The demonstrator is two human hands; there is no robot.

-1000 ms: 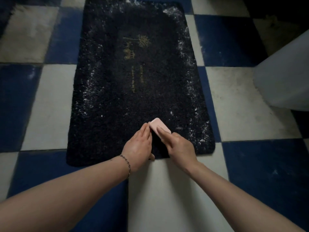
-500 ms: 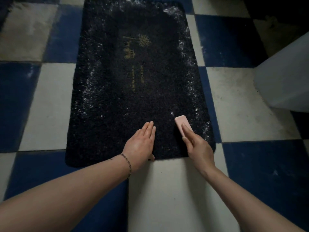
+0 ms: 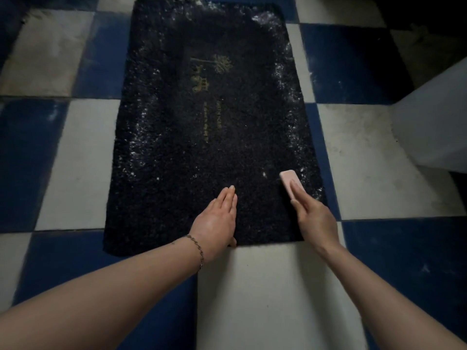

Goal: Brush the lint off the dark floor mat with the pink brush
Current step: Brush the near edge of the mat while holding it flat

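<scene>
The dark floor mat (image 3: 212, 137) lies lengthwise on a checkered floor, with gold markings in its middle and white lint along its left, right and far edges. My right hand (image 3: 314, 218) presses the pink brush (image 3: 289, 181) onto the mat near its near right corner, fingers lying along the brush's top. My left hand (image 3: 217, 221) rests flat on the mat's near edge, fingers straight and together, holding nothing. A thin bracelet circles the left wrist.
Blue and white floor tiles (image 3: 252, 286) surround the mat. A pale, large object (image 3: 434, 122) stands on the floor at the right. The far right corner is dark.
My right hand has slid the pink brush to the right across the mat's near end, from beside the left hand toward the right edge. The left hand stays flat in place.
</scene>
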